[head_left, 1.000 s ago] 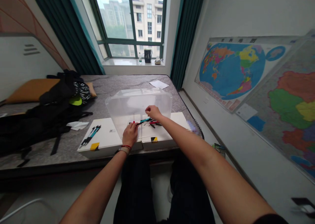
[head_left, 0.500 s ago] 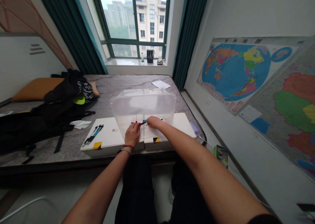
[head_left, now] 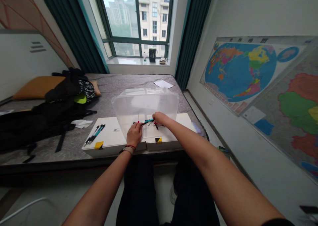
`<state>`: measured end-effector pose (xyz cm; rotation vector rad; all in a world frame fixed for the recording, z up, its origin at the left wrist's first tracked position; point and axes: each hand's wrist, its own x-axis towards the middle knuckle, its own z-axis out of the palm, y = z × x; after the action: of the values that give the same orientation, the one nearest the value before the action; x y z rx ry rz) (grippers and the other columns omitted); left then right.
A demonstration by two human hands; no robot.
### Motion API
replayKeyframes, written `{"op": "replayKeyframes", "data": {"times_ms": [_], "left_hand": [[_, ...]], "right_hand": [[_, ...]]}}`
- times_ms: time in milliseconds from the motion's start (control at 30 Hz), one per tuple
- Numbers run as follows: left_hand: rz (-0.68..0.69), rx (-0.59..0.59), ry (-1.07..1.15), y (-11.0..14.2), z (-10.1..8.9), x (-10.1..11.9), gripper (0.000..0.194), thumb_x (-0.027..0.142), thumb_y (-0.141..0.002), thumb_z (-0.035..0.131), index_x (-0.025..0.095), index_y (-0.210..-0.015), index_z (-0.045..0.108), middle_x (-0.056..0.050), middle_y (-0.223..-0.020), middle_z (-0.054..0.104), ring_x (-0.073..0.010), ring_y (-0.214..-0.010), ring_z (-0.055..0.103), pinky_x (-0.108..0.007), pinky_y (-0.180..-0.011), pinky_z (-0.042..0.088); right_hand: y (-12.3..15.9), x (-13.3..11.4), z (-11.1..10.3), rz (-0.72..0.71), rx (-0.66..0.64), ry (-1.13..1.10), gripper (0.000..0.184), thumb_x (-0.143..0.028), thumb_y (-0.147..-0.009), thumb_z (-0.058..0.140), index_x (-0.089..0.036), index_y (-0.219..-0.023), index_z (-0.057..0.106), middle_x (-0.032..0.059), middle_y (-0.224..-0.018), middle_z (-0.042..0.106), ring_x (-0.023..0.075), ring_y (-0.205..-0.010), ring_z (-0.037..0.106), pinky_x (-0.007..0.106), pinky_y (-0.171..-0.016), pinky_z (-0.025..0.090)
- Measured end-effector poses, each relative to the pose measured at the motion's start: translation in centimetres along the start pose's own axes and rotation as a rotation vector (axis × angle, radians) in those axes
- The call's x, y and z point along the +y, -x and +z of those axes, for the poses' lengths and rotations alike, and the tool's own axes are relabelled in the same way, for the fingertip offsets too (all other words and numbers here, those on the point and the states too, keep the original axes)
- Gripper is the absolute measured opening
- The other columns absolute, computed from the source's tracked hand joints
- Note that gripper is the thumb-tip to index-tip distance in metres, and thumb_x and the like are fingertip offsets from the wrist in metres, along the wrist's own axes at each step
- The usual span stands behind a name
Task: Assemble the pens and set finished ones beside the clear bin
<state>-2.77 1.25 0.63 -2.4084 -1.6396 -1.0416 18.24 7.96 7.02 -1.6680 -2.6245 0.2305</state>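
Observation:
A teal and black pen (head_left: 148, 121) stretches between my two hands above the white boxes. My left hand (head_left: 134, 134) is closed on its black end. With bent fingers, my right hand (head_left: 160, 118) grips the teal end; the fingertips are partly hidden. Below the right hand lie a short black pen part (head_left: 156, 126) and some small pieces too tiny to name. A red-tipped part (head_left: 138, 121) shows just beyond my left fingers. To the left, several assembled pens (head_left: 95, 134) in teal and black lie on the left white box (head_left: 109, 133).
A clear plastic bin (head_left: 146, 102) stands right behind my hands. The right white box (head_left: 182, 119) adjoins the left one. A black backpack (head_left: 49, 116) and a crumpled tissue (head_left: 81, 123) lie at left on the grey bed surface (head_left: 111, 82). Paper (head_left: 163, 84) lies farther back.
My right hand has shifted right and slightly up, so more of the teal barrel shows between the hands. The short black part under it has come into sight. My left hand stays nearly in place.

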Motion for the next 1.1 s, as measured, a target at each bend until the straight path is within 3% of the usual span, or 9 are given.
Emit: {"op": "replayKeyframes", "data": {"times_ms": [167, 567, 833, 1100], "left_hand": [[-0.009, 0.007, 0.007, 0.1, -0.1, 0.0, 0.03, 0.034, -0.098, 0.04, 0.023, -0.116, 0.061, -0.01, -0.107, 0.063, -0.0246, -0.101, 0.059, -0.037, -0.091, 0.047], [0.004, 0.015, -0.011, 0.0, -0.2, 0.1, 0.03, 0.035, -0.099, 0.039, 0.023, -0.115, 0.06, -0.01, -0.104, 0.064, -0.0241, -0.097, 0.06, -0.037, -0.09, 0.047], [0.008, 0.013, -0.009, 0.0, -0.3, 0.1, 0.028, 0.034, -0.098, 0.04, 0.023, -0.114, 0.061, -0.01, -0.103, 0.064, -0.0239, -0.095, 0.06, -0.036, -0.088, 0.047], [-0.001, -0.008, 0.009, 0.0, -0.2, 0.0, 0.028, 0.033, -0.098, 0.041, 0.023, -0.115, 0.061, -0.01, -0.105, 0.064, -0.0236, -0.096, 0.06, -0.036, -0.088, 0.047]], "right_hand": [[0.1, 1.2, -1.5, 0.025, -0.033, 0.005, 0.025, -0.012, -0.081, 0.061, -0.017, -0.102, 0.074, 0.0144, -0.108, 0.071, 0.0255, -0.099, 0.066, 0.027, -0.079, 0.048], [-0.3, 0.8, -1.4, 0.034, -0.084, 0.027, 0.025, -0.016, -0.078, 0.067, -0.02, -0.101, 0.075, 0.0146, -0.107, 0.071, 0.0256, -0.092, 0.068, 0.027, -0.075, 0.049], [-0.6, -2.1, 0.8, -0.168, -0.036, 0.161, 0.026, -0.013, -0.093, 0.049, -0.018, -0.108, 0.07, 0.0129, -0.111, 0.07, 0.0228, -0.105, 0.065, 0.028, -0.084, 0.05], [-1.7, -3.0, 1.7, -0.118, -0.052, 0.151, 0.027, -0.008, -0.094, 0.047, -0.01, -0.107, 0.071, 0.0182, -0.108, 0.069, 0.0239, -0.104, 0.066, 0.029, -0.087, 0.05]]}}
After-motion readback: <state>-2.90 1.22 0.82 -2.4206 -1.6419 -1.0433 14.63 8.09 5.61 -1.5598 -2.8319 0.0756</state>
